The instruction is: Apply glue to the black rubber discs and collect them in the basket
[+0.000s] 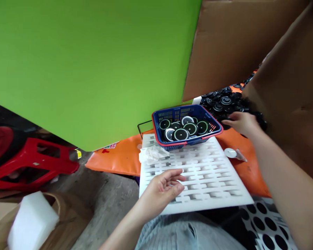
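My left hand (pixel 163 190) hovers over the near part of a white slotted foam board (pixel 206 180), fingers apart and loosely bent, nothing in them. To the right of the basket, my right hand (pixel 241 123) is at a pile of black round discs (pixel 225 100). Its thumb and fingertips close on a dark disc, slightly blurred and partly covered by the fingers. A blue plastic basket (pixel 177 114) with a red rim rests on the far end of the board. Inside it lie several black discs (pixel 181 134) with pale rings.
Crumpled white tissue (pixel 153 154) lies on the board's left. A small white round item (pixel 230 152) sits on the orange surface (pixel 125 156). A green panel (pixel 94 69) and cardboard (pixel 284 86) stand around. At left are a red stool (pixel 33 163) and white foam (pixel 32 222).
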`<act>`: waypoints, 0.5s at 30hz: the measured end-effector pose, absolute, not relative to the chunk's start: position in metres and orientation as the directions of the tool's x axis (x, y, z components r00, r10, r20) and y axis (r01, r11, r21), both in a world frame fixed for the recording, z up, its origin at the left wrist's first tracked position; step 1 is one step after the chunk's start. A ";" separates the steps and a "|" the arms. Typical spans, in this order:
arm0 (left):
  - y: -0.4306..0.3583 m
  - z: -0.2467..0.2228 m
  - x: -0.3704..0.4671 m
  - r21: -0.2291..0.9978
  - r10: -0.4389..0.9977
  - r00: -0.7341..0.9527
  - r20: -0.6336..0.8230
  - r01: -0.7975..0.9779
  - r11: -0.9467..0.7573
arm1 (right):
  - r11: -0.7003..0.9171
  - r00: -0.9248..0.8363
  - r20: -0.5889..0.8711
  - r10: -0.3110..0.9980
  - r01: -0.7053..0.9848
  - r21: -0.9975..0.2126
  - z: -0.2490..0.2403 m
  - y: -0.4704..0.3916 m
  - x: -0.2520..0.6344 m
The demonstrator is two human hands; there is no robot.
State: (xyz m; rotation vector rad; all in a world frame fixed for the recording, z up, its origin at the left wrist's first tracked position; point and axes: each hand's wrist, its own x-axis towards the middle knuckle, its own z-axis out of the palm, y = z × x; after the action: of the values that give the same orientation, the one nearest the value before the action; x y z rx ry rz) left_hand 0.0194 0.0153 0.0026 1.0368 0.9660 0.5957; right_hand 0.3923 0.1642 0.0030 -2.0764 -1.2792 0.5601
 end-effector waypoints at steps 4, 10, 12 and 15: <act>0.012 -0.003 0.040 0.894 0.754 0.554 -0.354 -0.037 0.447 | -0.289 0.479 -0.034 0.877 0.471 -0.833 0.018 0.065 0.369; 0.004 -0.004 0.078 0.876 0.708 0.653 -0.268 -0.140 0.461 | -0.344 0.020 -0.344 0.939 0.027 -0.939 -0.017 -0.026 0.291; 0.004 -0.002 0.077 0.848 0.723 0.625 -0.296 -0.176 0.499 | -0.292 0.295 -0.362 0.884 -0.258 -0.921 -0.037 -0.023 0.304; 0.005 0.001 0.065 0.774 0.718 0.588 -0.373 -0.229 0.590 | -0.217 0.480 -0.433 0.763 -0.441 -0.871 -0.065 -0.005 0.344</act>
State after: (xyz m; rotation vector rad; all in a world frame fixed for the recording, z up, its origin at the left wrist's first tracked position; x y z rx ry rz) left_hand 0.0653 0.0048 0.0013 0.7425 0.7457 0.6148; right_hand 0.3442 -0.0052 -0.0651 -1.3961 -0.3066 1.1353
